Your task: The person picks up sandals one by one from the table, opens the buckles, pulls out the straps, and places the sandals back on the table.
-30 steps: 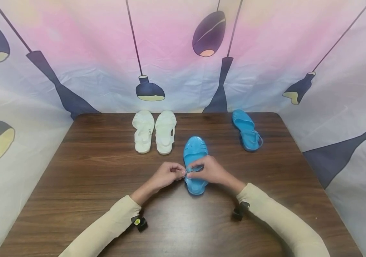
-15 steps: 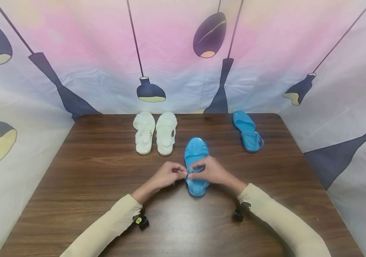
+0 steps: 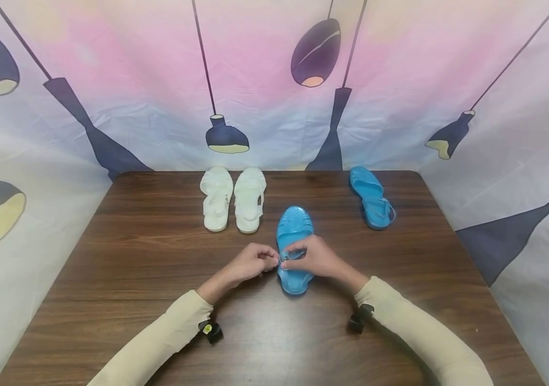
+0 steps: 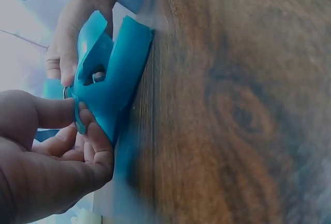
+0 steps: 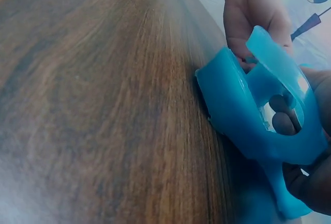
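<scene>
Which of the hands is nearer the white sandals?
Left. The left hand is in front of the white sandals; the right hand is farther right, at the nearer blue sandal.

Two blue sandals [image 3: 294, 229], two white sandals [image 3: 249, 203]

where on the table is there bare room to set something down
The table is bare left of the white sandals, between them and the far blue sandal, and on the near side between the sleeves. It's crowded in the middle, where the left hand and right hand hold the near blue sandal.
</scene>
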Demonstrator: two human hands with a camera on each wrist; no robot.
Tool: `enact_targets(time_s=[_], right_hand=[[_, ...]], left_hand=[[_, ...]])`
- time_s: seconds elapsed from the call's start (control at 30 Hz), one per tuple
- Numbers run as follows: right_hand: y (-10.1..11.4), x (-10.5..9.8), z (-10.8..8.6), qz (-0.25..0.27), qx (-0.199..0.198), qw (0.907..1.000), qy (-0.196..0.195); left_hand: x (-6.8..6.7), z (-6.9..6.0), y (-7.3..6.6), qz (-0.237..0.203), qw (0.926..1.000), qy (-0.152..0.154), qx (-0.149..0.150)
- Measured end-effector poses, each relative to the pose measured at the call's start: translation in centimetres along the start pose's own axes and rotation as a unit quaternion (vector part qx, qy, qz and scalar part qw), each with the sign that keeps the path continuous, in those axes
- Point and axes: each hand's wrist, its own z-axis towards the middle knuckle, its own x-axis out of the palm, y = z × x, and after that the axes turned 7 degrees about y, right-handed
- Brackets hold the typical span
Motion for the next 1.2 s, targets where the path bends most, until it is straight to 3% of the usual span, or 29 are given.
enact_targets(time_s=[0.17,0.33,0.57,0.97,1.2], right_hand=[[-0.2,0.1,0.0,0.004,0.006,1.0,-0.001],[-0.1,0.1,0.0,0.008,0.006,0.9999,-0.005],[-0.2,0.1,-0.1,0.012,0.005,0.9999,-0.01],[0.0,0.1,-0.1,0.012,0.012,0.9998,-0.011],[-0.1,0.2,-0.1,0.01,0.017,0.9997,-0.014]], left_hand=[[-0.2,-0.3,0.1,0.019,0.9997,-0.014,-0.003],[-0.6,-0.6,0.1,0.058,0.9982,0.01,0.014],[-0.3,-0.2,0.1,0.013,0.9995,0.028,0.006],[0.4,-0.1,-0.2,0.0,1.0,-0.009,0.0],[0.3,-0.3,0.1,0.017,0.9997,0.001,-0.015]])
